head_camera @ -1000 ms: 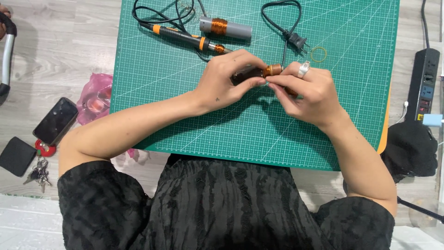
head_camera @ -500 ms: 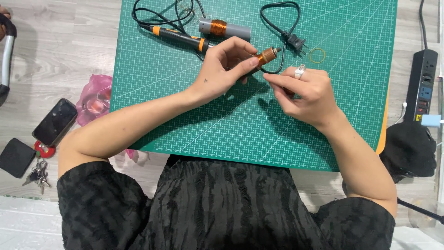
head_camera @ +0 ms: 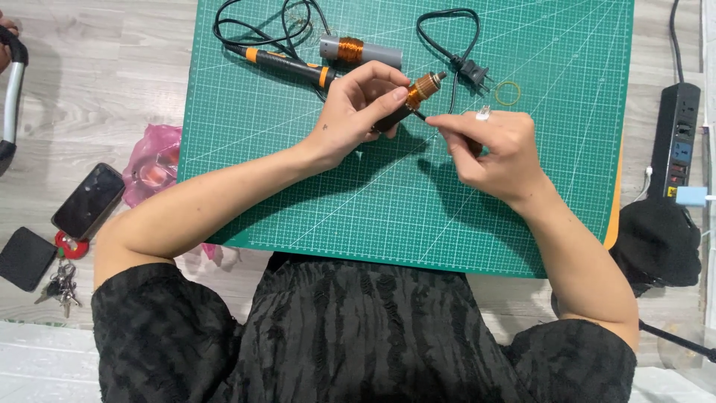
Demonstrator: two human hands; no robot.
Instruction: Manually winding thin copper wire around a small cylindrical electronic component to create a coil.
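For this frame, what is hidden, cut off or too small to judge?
- Head view: the rear of the dark tool with the copper tip is covered by the left hand.
- Whatever the right hand pinches is too thin to identify; its fingers cover it.
- The grey handle is cut off by the left edge.
- The power strip has its cable running off the top edge.
- The pink bag is partly under the green mat and the forearm.

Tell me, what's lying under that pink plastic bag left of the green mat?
The pink plastic bag rests on the grey wooden floor, its right edge reaching the green cutting mat. Something reddish shows faintly through it, but what it is, and whatever is beneath, stays covered.
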